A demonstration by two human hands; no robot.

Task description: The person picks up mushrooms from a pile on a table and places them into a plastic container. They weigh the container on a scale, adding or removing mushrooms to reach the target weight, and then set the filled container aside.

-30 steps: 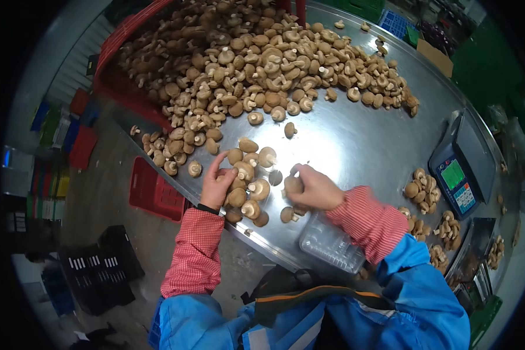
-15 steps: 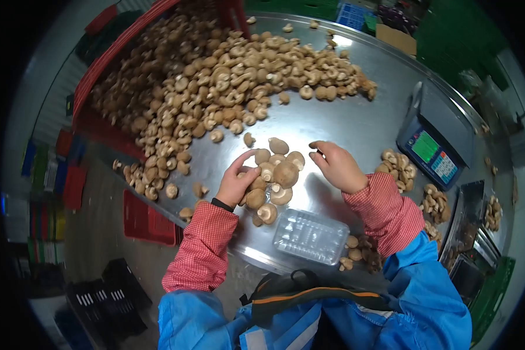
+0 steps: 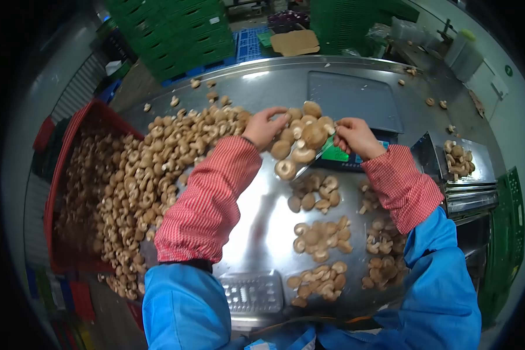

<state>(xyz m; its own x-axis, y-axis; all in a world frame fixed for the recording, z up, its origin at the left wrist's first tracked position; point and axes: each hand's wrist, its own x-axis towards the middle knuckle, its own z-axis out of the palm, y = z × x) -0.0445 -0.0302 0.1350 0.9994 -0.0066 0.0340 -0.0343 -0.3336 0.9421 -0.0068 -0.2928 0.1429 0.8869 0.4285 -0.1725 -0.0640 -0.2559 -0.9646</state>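
Note:
A clear plastic tray point(image 3: 307, 168) heaped with brown-capped mushrooms point(image 3: 314, 135) is held up between my two hands, above the steel table. At its left side is my left hand point(image 3: 265, 125), fingers closed on the edge. My right hand point(image 3: 357, 139) pinches the right edge, close to a mushroom stem. Just behind the tray lies the scale's grey weighing plate point(image 3: 356, 96). Part of the scale's green display point(image 3: 336, 151) shows under the tray; the rest of its front is covered by the tray and my right hand.
On the left, a tipped red crate point(image 3: 57, 192) spills a large mushroom pile point(image 3: 140, 169) onto the table. Several small mushroom groups point(image 3: 321, 236) lie at the right front. Another clear tray point(image 3: 254, 291) rests near the front edge. Green crates point(image 3: 178, 35) stand behind the table.
The mushroom-filled tray has been lifted and carried right and forward to the scale. My right hand, apart from it before, now grips its edge. The camera view has turned right.

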